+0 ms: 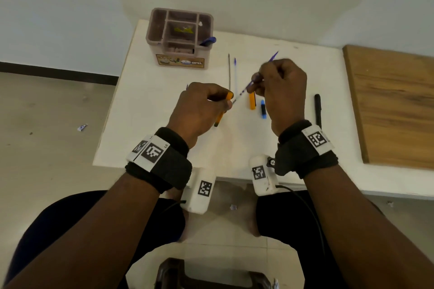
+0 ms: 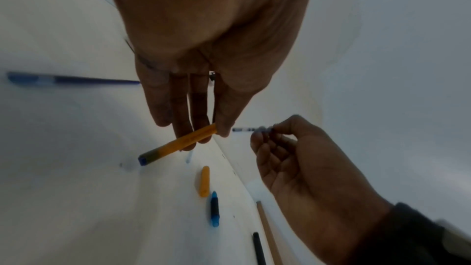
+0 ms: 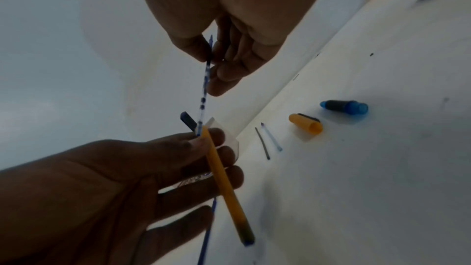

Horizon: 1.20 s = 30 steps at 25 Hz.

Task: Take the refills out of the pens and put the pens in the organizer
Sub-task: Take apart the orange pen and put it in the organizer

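My left hand (image 1: 224,104) grips an orange pen barrel (image 1: 219,119), its blue-tipped end pointing down toward the table (image 2: 175,146). My right hand (image 1: 256,84) pinches a thin clear refill (image 1: 242,92) with blue ink marks, and most of it is drawn out of the barrel's top (image 3: 203,96). The refill's lower end still sits in the barrel mouth. The brown compartmented organizer (image 1: 180,61) stands at the table's back left with a blue pen (image 1: 208,41) leaning in one corner slot. Two loose refills (image 1: 229,70) lie side by side on the table in front of it.
An orange cap (image 1: 252,102), a blue cap (image 1: 263,110) and a black pen (image 1: 317,110) lie on the white table (image 1: 145,124) under and right of my hands. A blue pen (image 2: 71,80) lies left of my left hand. A wooden board (image 1: 394,105) adjoins the table's right side.
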Each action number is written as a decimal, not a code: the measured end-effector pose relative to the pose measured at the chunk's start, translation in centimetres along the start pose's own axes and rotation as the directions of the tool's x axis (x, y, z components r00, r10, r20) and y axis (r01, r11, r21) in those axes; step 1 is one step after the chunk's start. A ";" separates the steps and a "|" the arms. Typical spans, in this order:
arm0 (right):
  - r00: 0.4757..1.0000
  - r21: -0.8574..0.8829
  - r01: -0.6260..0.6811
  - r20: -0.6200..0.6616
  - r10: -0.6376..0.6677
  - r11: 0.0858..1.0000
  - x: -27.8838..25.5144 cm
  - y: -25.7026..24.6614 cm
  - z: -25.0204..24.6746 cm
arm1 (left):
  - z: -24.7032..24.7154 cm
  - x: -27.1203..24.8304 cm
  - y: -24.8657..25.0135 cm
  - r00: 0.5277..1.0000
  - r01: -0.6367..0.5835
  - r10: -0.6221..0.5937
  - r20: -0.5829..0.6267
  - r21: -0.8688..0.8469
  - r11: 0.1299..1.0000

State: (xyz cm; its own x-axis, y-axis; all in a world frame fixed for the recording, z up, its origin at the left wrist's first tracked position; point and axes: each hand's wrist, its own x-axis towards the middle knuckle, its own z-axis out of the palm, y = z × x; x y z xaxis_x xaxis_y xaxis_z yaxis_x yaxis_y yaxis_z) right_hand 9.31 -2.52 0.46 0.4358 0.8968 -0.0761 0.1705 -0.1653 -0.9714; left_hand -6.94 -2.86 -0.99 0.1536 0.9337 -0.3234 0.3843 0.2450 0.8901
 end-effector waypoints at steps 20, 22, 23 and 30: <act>0.984 -0.183 0.180 0.030 -0.178 0.966 1.0 1.5 -4.2 | 5.1 0.1 2.7 0.996 -0.016 0.016 0.087 -0.004 1.000; 0.979 -0.186 0.194 0.091 -0.180 0.963 0.7 1.6 -3.7 | 4.8 0.1 2.9 0.998 -0.014 0.017 0.055 -0.052 0.999; 0.975 -0.189 0.207 0.119 -0.187 0.960 0.6 1.7 -3.5 | 4.7 0.1 3.0 0.999 -0.015 0.019 0.045 -0.070 0.997; 0.978 -0.195 0.160 0.163 -0.129 0.968 0.8 2.1 -2.6 | 4.4 0.2 2.5 1.000 -0.022 0.024 0.015 -0.134 0.991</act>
State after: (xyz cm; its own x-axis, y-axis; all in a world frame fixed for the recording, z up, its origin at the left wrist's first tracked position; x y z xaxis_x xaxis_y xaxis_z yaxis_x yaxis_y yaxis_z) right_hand 12.37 -3.21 -1.08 0.2605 0.9654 0.0144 0.4070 -0.0962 -0.9083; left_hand -1.91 -3.20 -0.31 0.1762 0.9355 -0.3063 0.2550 0.2572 0.9321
